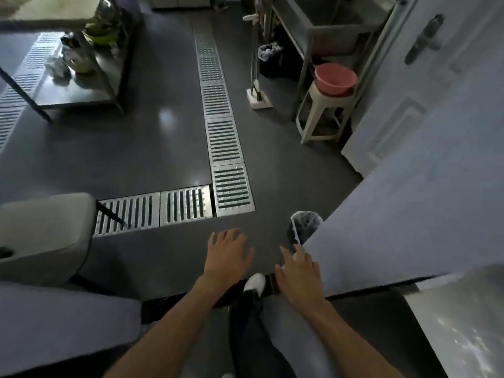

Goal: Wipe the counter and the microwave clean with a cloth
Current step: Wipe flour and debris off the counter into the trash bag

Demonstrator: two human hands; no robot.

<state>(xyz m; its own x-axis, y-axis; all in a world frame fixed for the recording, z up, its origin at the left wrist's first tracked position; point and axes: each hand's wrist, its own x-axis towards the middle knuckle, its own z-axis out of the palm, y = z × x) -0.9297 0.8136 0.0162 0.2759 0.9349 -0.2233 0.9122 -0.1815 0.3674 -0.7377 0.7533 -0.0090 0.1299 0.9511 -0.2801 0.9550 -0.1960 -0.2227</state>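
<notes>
Leg (252, 339) and white shoe (255, 282) below, two hands spread over grey floor (131, 148).
Left hand (227, 255) fingers straight, apart, holding nothing. Right hand (298, 271) fingers apart, tips at wall (409, 214) edge beside bin (305, 223); pale scrap by thumb, can't tell if cloth. Steel counter (463, 331) lower right, beside right forearm.

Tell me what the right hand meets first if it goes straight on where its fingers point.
Probably the bin just ahead of the right hand, beside the white panel. Depth is unclear: the bin stands on the floor, so the hand may pass above it.
</notes>
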